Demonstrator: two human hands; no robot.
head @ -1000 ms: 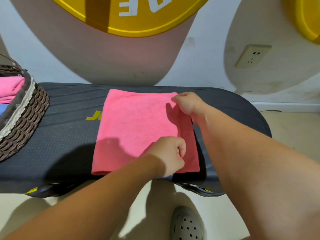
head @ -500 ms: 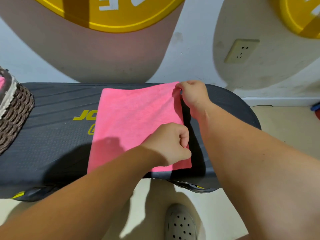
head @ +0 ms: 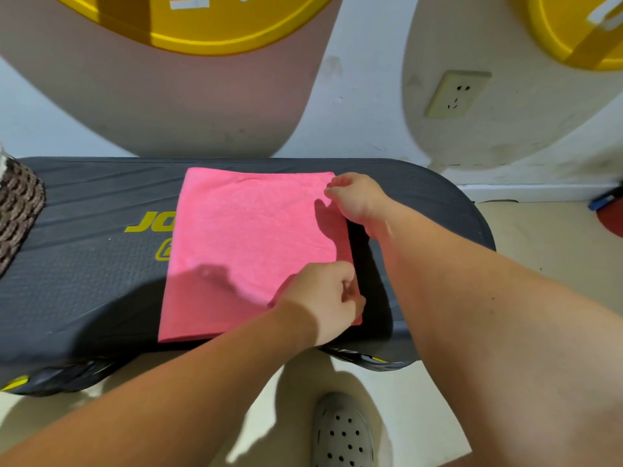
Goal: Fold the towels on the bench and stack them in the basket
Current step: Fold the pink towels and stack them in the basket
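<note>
Head view: the flat pink terry towel (head: 249, 251) lies spread on the dark padded bench (head: 94, 264). The right hand (head: 357, 197) pinches its far right corner, and the left hand (head: 323, 298), fingers curled, pinches its near right edge. This looks like a fold being set up. Next, both corners should probably carry leftward, with the edges matched. The brown woven basket (head: 17, 210) sits at the far left.

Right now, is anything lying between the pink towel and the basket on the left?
Nothing visible does. Only bench surface separates the pink towel from the basket, which is mostly out of frame. The left hand and right hand pinch the towel's right edge.
</note>
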